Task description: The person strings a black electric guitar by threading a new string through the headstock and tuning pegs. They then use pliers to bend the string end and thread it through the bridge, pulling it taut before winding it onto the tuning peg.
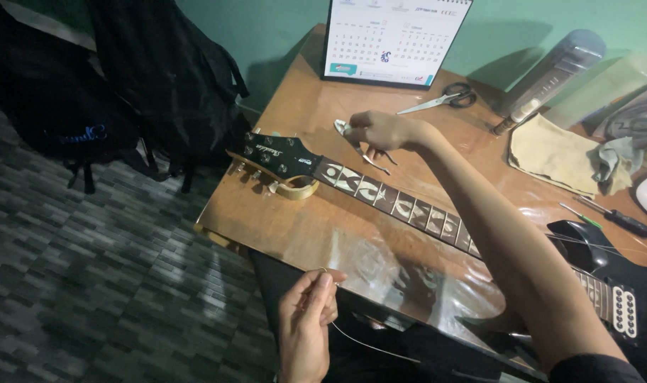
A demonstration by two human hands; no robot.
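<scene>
At the top centre of the frame we see a white desk calendar [394, 39] with a blue strip along its foot, standing on the brown table [323, 227]. The guitar [380, 198] lies with its long axis running from lower right, where the body is cut off, to its headstock pointing left. Our right hand [377, 131] pinches a small metal tool [362, 149], hard to make out, above the neck, and our left hand [306, 323] pinches a thin string [369, 347] at bottom centre.

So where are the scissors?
The scissors lie at the table's far edge, just right of the desk calendar, beyond the right hand.
</scene>
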